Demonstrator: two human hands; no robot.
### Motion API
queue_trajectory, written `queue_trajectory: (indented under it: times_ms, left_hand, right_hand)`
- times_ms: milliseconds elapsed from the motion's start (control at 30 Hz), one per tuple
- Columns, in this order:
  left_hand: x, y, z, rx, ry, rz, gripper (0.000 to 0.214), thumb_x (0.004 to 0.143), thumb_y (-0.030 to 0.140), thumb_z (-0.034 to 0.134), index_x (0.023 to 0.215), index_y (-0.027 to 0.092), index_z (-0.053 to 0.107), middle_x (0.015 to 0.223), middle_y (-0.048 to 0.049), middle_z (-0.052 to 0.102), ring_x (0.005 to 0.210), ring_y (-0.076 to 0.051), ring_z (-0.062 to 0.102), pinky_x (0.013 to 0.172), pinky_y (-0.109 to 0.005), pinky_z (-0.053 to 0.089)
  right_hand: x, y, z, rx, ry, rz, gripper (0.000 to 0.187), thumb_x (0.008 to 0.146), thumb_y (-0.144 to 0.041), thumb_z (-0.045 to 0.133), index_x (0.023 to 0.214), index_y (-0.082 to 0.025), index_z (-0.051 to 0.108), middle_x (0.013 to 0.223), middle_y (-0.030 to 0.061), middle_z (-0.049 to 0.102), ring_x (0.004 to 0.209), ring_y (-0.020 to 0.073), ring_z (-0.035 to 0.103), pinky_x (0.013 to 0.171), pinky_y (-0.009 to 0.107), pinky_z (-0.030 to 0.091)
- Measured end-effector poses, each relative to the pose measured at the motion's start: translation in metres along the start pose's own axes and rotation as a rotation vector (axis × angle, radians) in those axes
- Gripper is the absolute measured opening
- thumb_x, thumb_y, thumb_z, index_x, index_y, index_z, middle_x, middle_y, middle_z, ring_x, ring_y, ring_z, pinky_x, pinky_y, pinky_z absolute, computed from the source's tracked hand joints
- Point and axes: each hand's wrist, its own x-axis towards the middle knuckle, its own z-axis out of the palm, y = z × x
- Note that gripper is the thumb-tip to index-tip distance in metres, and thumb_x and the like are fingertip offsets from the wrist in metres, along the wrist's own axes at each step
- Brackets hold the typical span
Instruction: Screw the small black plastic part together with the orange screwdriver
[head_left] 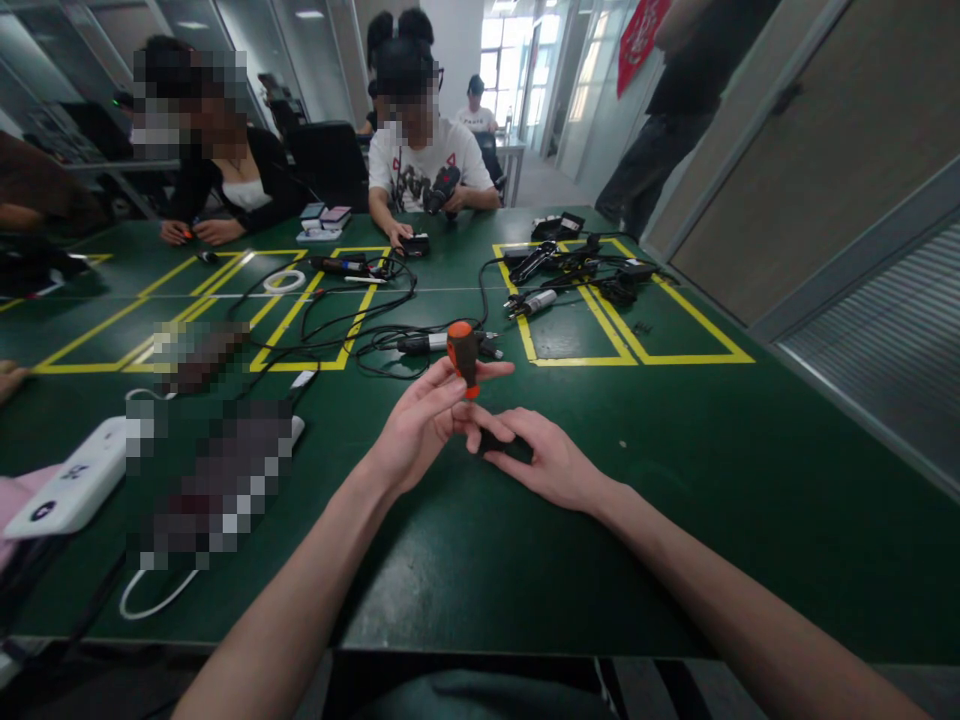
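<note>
White power strip (71, 485): far left on the green surface (675, 560), slanting.
Blurred dark device (217, 480): between the power strip and the left forearm, bordering that arm's side room; a white cable (161, 610) loops from its near end.
White ring (285, 282): farther off, among yellow tape outlines (346, 340).
Black cables (409, 290): strung loosely beyond the left hand (420, 425), with a grey-and-black tool (427, 344) just behind the screwdriver (463, 355).
Left hand: thumb and fingers closed in around the screwdriver's lower handle, other fingers partly spread beneath.
Screwdriver: close to upright in the left hand, orange cap up, its tip hidden.
Dark piece (511, 447): low over the surface under the right hand (551, 455), below and right of the screwdriver handle.
Right hand: nearly closed, thumb and fingers gripping the dark piece.
Cable tangle (585, 270): beyond the right hand, well apart.
Edges: the near one passes under both forearms; the right one slants away past a wide stretch of open surface.
</note>
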Motion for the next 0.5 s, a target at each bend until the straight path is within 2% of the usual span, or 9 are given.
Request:
queue_trajectory:
  times_ms: [100,233,500]
  left_hand:
    - [0.0007,0.0001,-0.0013,-0.046,-0.005,-0.011,0.035,0.091,0.043,0.074,0.113,0.019,0.061,0.123,-0.0130,0.076,0.065,-0.017,0.075,0.053,-0.022,0.050]
    - [0.0026,0.0000,-0.0017,-0.054,-0.013,-0.050,0.041,0.095,0.050,0.066,0.117,0.016,0.067,0.118,-0.0136,0.077,0.059,-0.014,0.072,0.051,-0.021,0.049]
    - [0.0031,-0.0008,-0.0008,-0.041,-0.007,-0.055,0.024,0.093,0.034,0.070,0.106,0.014,0.073,0.122,-0.0156,0.076,0.061,-0.015,0.073,0.051,-0.021,0.049]
  right_hand:
    - [-0.0003,0.0006,0.0005,-0.003,0.003,0.000,0.019,0.096,-0.022,0.069,0.115,-0.021,0.066,0.114,0.0100,0.077,0.104,0.0268,0.072,0.092,0.045,0.058]
    - [0.0004,-0.0002,0.0002,-0.033,0.009,0.019,0.020,0.095,-0.024,0.069,0.115,-0.021,0.067,0.110,0.0097,0.077,0.100,0.0265,0.072,0.089,0.044,0.058]
    - [0.0014,-0.0034,-0.0018,0.001,-0.014,0.036,0.020,0.095,-0.023,0.067,0.115,-0.022,0.068,0.111,0.0104,0.077,0.102,0.0278,0.072,0.092,0.048,0.058]
